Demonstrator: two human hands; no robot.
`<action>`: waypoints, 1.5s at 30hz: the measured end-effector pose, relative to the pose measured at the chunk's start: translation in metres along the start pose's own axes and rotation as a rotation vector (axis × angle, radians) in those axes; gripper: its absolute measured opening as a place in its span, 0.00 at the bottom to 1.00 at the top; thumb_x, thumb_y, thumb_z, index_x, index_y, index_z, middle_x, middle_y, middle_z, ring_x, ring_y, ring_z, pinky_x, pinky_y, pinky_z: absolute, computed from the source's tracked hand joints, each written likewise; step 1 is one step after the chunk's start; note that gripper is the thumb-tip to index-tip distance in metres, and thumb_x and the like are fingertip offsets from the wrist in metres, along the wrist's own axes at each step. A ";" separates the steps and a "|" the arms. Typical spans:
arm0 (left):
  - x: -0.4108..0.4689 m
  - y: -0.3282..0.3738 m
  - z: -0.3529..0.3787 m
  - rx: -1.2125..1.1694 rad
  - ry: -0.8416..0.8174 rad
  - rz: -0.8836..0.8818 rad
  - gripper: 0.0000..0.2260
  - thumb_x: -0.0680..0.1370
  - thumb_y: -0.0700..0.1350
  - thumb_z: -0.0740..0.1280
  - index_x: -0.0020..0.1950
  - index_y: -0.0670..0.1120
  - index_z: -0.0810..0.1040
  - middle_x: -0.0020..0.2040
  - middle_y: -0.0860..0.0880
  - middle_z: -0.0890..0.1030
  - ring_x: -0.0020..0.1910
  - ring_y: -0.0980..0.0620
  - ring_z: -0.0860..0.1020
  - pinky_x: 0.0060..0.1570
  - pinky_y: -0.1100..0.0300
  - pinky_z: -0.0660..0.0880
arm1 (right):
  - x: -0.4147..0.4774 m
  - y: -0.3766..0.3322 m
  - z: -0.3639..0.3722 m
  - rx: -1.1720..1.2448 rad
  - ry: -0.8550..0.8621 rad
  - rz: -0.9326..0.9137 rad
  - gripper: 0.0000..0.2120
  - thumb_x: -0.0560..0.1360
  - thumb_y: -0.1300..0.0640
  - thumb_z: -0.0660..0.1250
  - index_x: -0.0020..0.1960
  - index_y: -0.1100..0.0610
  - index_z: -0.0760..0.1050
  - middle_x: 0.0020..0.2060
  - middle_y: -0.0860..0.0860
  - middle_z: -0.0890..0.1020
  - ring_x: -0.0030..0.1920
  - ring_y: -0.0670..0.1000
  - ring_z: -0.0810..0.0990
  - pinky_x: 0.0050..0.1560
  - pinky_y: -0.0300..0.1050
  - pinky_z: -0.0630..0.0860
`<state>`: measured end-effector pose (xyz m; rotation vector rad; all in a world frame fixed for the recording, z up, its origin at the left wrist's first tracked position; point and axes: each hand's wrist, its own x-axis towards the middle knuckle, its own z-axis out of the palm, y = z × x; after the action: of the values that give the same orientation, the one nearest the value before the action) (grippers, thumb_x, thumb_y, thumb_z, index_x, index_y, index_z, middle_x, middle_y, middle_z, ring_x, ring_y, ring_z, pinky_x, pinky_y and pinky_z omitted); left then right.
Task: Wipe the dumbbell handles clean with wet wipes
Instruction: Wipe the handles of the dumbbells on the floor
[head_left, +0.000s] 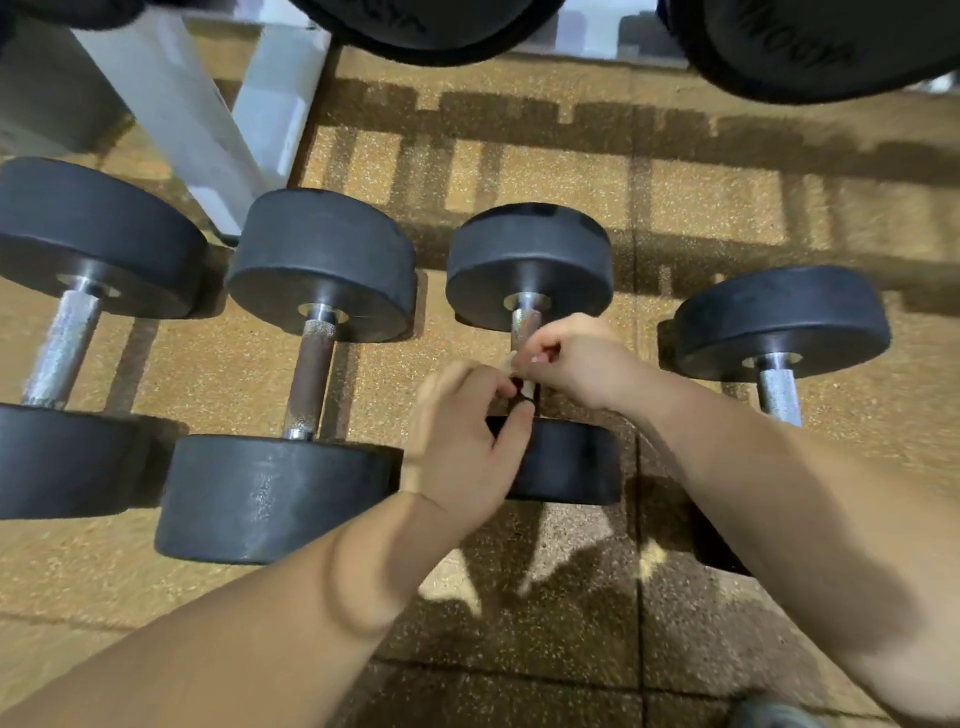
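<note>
Several black dumbbells with metal handles lie side by side on the floor. Both hands meet over the handle (524, 325) of the third dumbbell (530, 260) from the left. My left hand (462, 441) and my right hand (571, 358) pinch a small white wet wipe (519, 376) between them, right above that handle. Most of the wipe and the lower part of the handle are hidden by my fingers. The second dumbbell's handle (311, 374) looks dark and rusty. The leftmost handle (62, 348) and the rightmost handle (776, 389) are bright metal.
A white rack leg (171, 114) stands at the back left. Big black weights (426, 26) hang over the top edge of the view. The floor is speckled tan rubber tile (519, 156), darker and shadowed near me (571, 623).
</note>
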<state>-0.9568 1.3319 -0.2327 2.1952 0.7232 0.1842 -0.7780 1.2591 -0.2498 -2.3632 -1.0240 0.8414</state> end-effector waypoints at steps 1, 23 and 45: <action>-0.003 -0.005 0.000 0.029 -0.029 -0.083 0.19 0.75 0.65 0.59 0.53 0.52 0.76 0.52 0.54 0.75 0.55 0.49 0.73 0.57 0.48 0.72 | -0.002 0.001 -0.003 -0.029 -0.025 -0.033 0.05 0.73 0.48 0.73 0.39 0.46 0.84 0.37 0.43 0.83 0.39 0.42 0.79 0.40 0.35 0.73; -0.007 0.024 0.028 -0.133 -0.419 -0.428 0.51 0.67 0.73 0.70 0.81 0.49 0.56 0.79 0.49 0.61 0.78 0.45 0.60 0.75 0.48 0.62 | -0.004 0.034 -0.027 -0.309 0.115 -0.170 0.10 0.78 0.57 0.68 0.40 0.58 0.83 0.38 0.51 0.80 0.42 0.55 0.79 0.45 0.49 0.75; -0.003 0.038 0.039 0.019 -0.534 -0.221 0.43 0.73 0.71 0.66 0.81 0.50 0.57 0.78 0.47 0.62 0.77 0.45 0.60 0.76 0.44 0.59 | -0.001 0.041 -0.062 -0.440 -0.120 -0.264 0.04 0.74 0.57 0.72 0.45 0.56 0.86 0.40 0.49 0.86 0.42 0.51 0.83 0.47 0.49 0.77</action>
<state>-0.9292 1.2853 -0.2303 2.0286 0.6501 -0.5047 -0.7162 1.2241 -0.2288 -2.4610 -1.6742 0.7202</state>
